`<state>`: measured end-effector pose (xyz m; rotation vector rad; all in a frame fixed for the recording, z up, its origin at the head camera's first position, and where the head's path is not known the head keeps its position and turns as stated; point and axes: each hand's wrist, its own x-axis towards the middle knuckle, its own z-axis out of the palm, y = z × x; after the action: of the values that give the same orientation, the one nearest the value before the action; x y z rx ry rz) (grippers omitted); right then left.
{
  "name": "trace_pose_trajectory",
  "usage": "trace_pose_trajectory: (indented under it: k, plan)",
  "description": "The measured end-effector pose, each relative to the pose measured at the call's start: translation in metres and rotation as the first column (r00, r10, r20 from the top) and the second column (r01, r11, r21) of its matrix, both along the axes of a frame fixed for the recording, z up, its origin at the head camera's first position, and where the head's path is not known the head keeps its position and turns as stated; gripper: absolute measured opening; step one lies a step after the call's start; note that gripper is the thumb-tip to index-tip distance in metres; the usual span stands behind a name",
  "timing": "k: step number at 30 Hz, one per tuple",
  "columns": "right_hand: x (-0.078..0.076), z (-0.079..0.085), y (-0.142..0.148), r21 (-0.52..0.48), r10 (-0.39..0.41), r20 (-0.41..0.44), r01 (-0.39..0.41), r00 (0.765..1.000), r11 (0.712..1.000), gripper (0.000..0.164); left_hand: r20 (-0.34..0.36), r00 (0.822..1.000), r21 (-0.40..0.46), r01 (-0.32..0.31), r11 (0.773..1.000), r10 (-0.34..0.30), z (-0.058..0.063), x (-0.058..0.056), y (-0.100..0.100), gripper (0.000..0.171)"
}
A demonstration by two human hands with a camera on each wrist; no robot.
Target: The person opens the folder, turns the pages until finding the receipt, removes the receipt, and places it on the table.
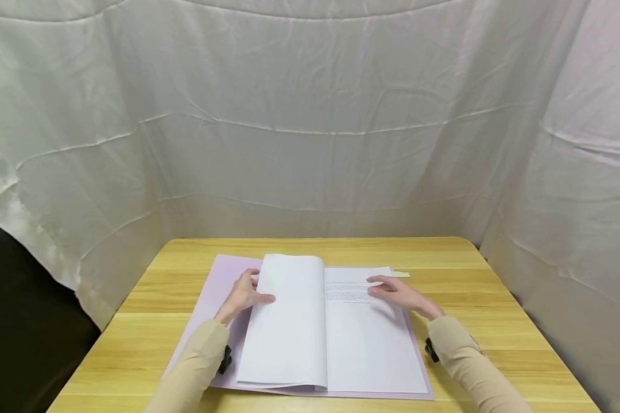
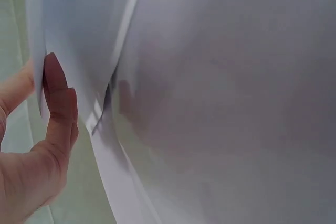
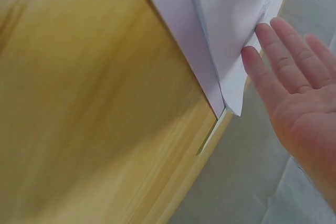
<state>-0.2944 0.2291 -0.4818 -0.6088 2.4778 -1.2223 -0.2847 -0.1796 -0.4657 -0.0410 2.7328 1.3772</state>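
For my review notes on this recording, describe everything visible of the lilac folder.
The lilac folder lies open on the wood-look table, its plain cover resembling card or plastic. White pages rest on it; the left side shows broadly, the right only as a narrow margin. The left hand pinches turned pages above its left side.

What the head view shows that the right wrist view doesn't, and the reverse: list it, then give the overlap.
Head view only: the left hand, which holds the edge of the turned page, and both beige sleeves.

Right wrist view only: the palm side of the right hand.

Both: the right hand itself, the wooden table, the lilac folder, white paper, the pale tab and the light drape.
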Motion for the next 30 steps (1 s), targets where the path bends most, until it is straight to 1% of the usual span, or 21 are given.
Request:
trace_pose_trajectory:
  k: [3,6,15,19,22,27,30]
  plan:
    - [-0.001,-0.001,0.002,-0.002,0.014,0.006,-0.014,1.0,1.0,0.049,0.004,1.0,-0.055,0.006,0.998,-0.006,-0.003,0.0,-0.004,0.093]
    - [-0.003,-0.002,0.003,-0.004,0.025,0.012,-0.025,1.0,1.0,0.049,0.004,1.0,-0.086,0.015,0.996,-0.015,-0.006,0.0,-0.007,0.094]
    - [-0.002,-0.002,0.002,0.008,0.014,0.026,-0.015,1.0,1.0,0.049,-0.01,0.999,-0.13,0.042,0.991,-0.043,-0.012,0.001,-0.01,0.095]
    - [-0.002,-0.002,0.003,0.005,0.011,0.03,-0.012,0.999,1.0,0.049,0.0,0.999,-0.128,0.043,0.991,-0.043,-0.014,0.001,-0.009,0.097]
    - [-0.003,-0.003,0.003,0.008,0.009,0.022,-0.009,1.0,1.0,0.049,-0.001,0.999,-0.131,0.045,0.99,-0.046,-0.017,0.0,-0.009,0.098]
    - [-0.004,-0.004,0.004,0.011,-0.004,0.01,0.004,1.0,1.0,0.048,-0.013,0.999,-0.159,0.049,0.986,-0.051,-0.019,0.001,-0.008,0.099]
    - [-0.004,-0.004,0.006,0.015,-0.015,-0.012,0.015,1.0,1.0,0.048,-0.014,0.998,-0.174,0.052,0.983,-0.056,-0.02,0.002,-0.008,0.099]
